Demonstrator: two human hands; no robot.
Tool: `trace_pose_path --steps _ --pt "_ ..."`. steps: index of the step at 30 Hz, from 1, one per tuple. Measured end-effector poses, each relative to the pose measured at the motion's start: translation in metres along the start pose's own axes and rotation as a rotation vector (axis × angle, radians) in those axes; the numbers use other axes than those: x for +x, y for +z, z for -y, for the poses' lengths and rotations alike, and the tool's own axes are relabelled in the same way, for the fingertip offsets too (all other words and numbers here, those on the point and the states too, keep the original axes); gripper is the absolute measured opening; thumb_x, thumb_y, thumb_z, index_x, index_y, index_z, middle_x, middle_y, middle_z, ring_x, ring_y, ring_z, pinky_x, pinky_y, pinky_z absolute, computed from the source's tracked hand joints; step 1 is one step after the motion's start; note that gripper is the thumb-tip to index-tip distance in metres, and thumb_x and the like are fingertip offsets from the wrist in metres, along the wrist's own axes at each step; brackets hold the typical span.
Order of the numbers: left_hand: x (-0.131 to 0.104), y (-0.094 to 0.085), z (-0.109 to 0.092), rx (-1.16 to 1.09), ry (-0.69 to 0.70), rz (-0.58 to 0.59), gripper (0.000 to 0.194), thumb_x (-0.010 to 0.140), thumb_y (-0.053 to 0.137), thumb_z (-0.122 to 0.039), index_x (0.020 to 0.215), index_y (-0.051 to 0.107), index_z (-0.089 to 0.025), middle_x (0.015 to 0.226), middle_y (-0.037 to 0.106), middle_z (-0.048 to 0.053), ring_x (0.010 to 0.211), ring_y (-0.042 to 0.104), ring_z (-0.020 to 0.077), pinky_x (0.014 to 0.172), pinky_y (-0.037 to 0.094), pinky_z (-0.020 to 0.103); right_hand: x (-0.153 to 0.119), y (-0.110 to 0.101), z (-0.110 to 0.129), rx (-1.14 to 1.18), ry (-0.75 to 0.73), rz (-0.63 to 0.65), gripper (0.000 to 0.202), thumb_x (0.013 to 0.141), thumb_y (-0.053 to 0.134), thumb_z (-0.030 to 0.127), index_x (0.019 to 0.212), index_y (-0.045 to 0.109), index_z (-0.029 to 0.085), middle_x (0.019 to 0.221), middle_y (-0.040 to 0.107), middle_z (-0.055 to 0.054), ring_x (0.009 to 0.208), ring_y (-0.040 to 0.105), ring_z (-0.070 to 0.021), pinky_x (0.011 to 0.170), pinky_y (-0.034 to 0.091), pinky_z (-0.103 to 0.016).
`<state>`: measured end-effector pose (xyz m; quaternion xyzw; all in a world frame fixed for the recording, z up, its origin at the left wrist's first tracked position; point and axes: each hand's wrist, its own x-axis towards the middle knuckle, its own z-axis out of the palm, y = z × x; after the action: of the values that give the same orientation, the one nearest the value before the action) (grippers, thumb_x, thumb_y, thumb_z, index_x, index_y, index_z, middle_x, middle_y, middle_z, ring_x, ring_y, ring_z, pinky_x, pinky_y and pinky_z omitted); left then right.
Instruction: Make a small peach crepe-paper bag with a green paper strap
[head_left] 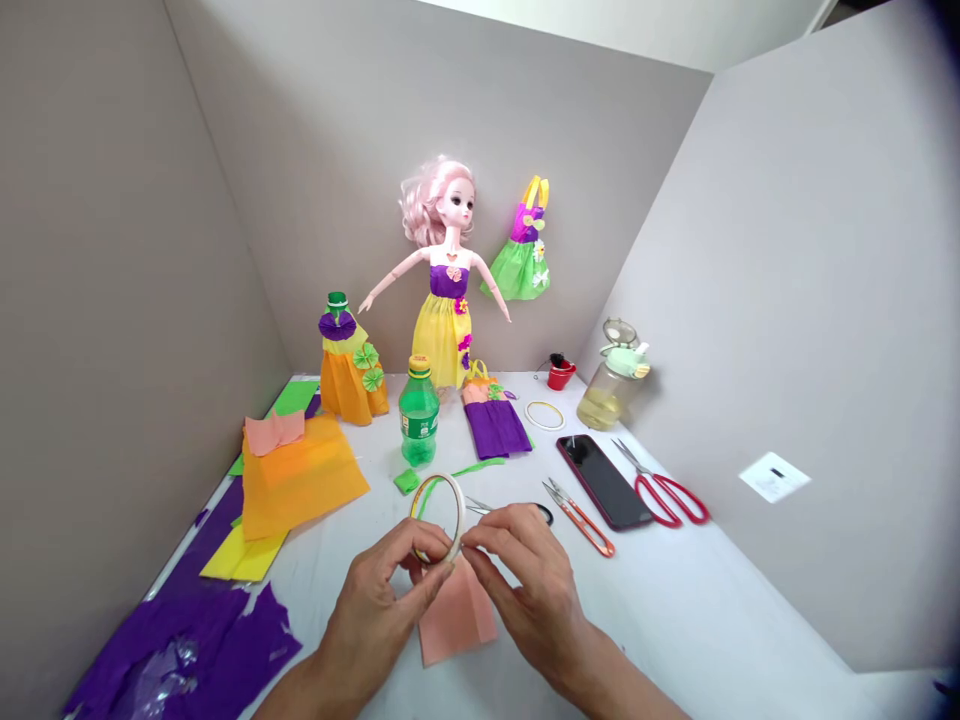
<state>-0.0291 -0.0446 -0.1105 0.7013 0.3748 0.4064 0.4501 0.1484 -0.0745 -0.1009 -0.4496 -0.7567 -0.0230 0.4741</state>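
My left hand (pixel 382 580) grips a roll of double-sided tape (pixel 459 505), a thin white ring with a yellowish inner core, held upright above the table. At the roll's right edge, the thumb and fingertips of my right hand (pixel 525 575) pinch together, seemingly on the tape's edge; the exact bit held is too small to make out. Below both hands lies a folded piece of salmon-pink crepe paper (pixel 456 625). Just behind the hands rests a pair of dark-handled scissors (pixel 545 514), partly hidden by my right hand.
A green bottle (pixel 419 420) stands behind the tape. Coloured crepe paper sheets (pixel 307 480) lie left. Orange thread snips (pixel 581 520), a phone (pixel 604 482), red scissors (pixel 671 498) and a drink bottle (pixel 611 390) are right. A doll (pixel 448 285) stands at the back wall.
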Motion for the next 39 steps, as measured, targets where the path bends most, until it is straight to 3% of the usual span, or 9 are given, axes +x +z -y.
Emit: trace_pose_path --steps 6,10,12,17,21,25,31,35,39 --pt "0.001 0.0 -0.001 -0.045 -0.04 -0.03 0.014 0.085 0.063 -0.03 0.075 0.059 -0.02 0.084 0.065 0.002 0.081 0.062 0.0163 0.07 0.05 0.024 -0.001 -0.005 0.001 0.014 -0.127 0.026 0.029 0.087 0.057 0.003 0.109 0.061 0.022 0.084 0.065 -0.004 0.072 0.056 -0.0152 0.068 0.044 -0.031" --pt "0.002 -0.004 0.002 -0.123 -0.126 -0.059 0.016 0.084 0.066 -0.032 0.078 0.058 -0.02 0.086 0.063 0.001 0.081 0.06 0.0146 0.073 0.049 0.023 0.001 -0.014 -0.015 -0.088 -0.133 0.027 0.037 0.089 0.056 0.004 0.122 0.054 0.02 0.088 0.066 -0.005 0.078 0.06 -0.017 0.073 0.046 -0.033" --pt "0.003 -0.007 0.005 -0.185 -0.168 -0.097 0.016 0.083 0.069 -0.033 0.081 0.058 -0.02 0.086 0.062 0.0 0.077 0.059 0.0137 0.07 0.049 0.023 0.001 -0.019 -0.033 -0.237 -0.029 0.143 0.028 0.09 0.058 0.01 0.117 0.057 0.02 0.089 0.066 -0.006 0.081 0.061 -0.02 0.073 0.046 -0.035" --pt "0.005 -0.014 0.011 -0.326 -0.188 -0.144 0.039 0.082 0.07 -0.037 0.117 0.057 -0.026 0.088 0.06 0.001 0.078 0.058 0.0147 0.062 0.048 0.021 -0.004 -0.026 -0.076 -0.471 0.293 0.688 0.03 0.08 0.068 0.01 0.108 0.063 0.019 0.095 0.066 -0.009 0.088 0.065 -0.028 0.069 0.048 -0.036" --pt "0.007 -0.016 0.012 -0.344 -0.201 -0.13 0.04 0.083 0.069 -0.04 0.12 0.06 -0.026 0.087 0.059 0.001 0.077 0.058 0.0142 0.062 0.049 0.021 -0.004 -0.029 -0.084 -0.421 0.387 0.872 0.024 0.083 0.063 0.011 0.105 0.065 0.021 0.099 0.064 -0.011 0.094 0.064 -0.0287 0.073 0.046 -0.037" --pt "0.007 -0.015 0.012 -0.328 -0.182 -0.15 0.029 0.085 0.068 -0.04 0.109 0.064 -0.024 0.083 0.058 0.0 0.074 0.057 0.013 0.061 0.049 0.02 -0.002 -0.038 -0.081 -0.353 0.395 0.89 0.026 0.088 0.052 0.011 0.11 0.062 0.022 0.099 0.063 -0.009 0.092 0.063 -0.0256 0.074 0.044 -0.035" --pt "0.007 -0.014 0.014 -0.344 -0.147 -0.159 0.022 0.088 0.066 -0.036 0.105 0.06 -0.023 0.086 0.061 0.001 0.076 0.06 0.0135 0.061 0.049 0.021 -0.003 -0.042 -0.078 -0.369 0.399 0.935 0.042 0.076 0.052 -0.001 0.11 0.061 0.022 0.098 0.062 -0.007 0.089 0.063 -0.0244 0.072 0.045 -0.034" --pt "0.008 -0.014 0.014 -0.36 -0.127 -0.155 0.019 0.089 0.064 -0.033 0.104 0.056 -0.024 0.088 0.06 0.001 0.078 0.061 0.0134 0.061 0.049 0.021 0.001 -0.05 -0.08 -0.236 0.4 0.801 0.042 0.083 0.049 0.007 0.119 0.054 0.026 0.099 0.059 -0.004 0.08 0.062 -0.0191 0.072 0.046 -0.033" --pt "0.008 -0.014 0.013 -0.368 -0.131 -0.124 0.02 0.09 0.063 -0.032 0.107 0.054 -0.025 0.089 0.059 0.0 0.077 0.061 0.0122 0.061 0.049 0.02 0.013 -0.063 -0.07 0.035 0.441 0.662 0.034 0.09 0.055 0.023 0.123 0.051 0.032 0.103 0.057 -0.001 0.086 0.059 -0.016 0.08 0.048 -0.03"
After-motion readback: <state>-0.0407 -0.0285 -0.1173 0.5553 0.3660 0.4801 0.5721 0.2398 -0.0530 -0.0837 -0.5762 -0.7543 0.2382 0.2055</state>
